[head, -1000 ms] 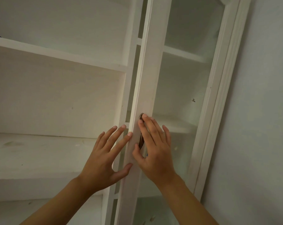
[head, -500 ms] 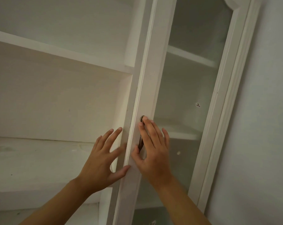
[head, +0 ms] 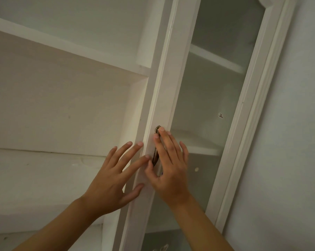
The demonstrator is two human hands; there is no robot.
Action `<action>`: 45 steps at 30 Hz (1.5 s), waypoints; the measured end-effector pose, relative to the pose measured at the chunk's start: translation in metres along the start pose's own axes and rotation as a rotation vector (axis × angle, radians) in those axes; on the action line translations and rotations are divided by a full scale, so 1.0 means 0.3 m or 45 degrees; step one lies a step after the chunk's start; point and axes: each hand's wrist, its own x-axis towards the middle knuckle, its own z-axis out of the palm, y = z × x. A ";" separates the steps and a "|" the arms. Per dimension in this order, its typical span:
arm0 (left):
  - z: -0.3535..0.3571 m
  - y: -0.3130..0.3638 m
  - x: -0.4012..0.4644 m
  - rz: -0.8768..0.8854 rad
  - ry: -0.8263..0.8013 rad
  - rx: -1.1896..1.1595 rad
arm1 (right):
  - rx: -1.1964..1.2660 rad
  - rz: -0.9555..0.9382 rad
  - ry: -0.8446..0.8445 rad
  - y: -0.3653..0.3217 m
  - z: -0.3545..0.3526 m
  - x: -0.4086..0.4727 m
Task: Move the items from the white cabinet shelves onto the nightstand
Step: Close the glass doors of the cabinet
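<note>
White cabinet (head: pixel 62 109); hands flat on door edge (head: pixel 164 98).

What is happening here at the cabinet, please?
A person stands at a white cabinet and works its glass door with both hands. The right hand lies with straight fingers over the metal door handle. The left hand is spread flat against the edge of the door frame. The shelves in view carry no items, and the nightstand is out of view.
</note>
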 end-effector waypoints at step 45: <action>0.062 -0.104 0.013 0.016 0.023 -0.082 | 0.052 -0.087 -0.161 0.072 0.037 0.040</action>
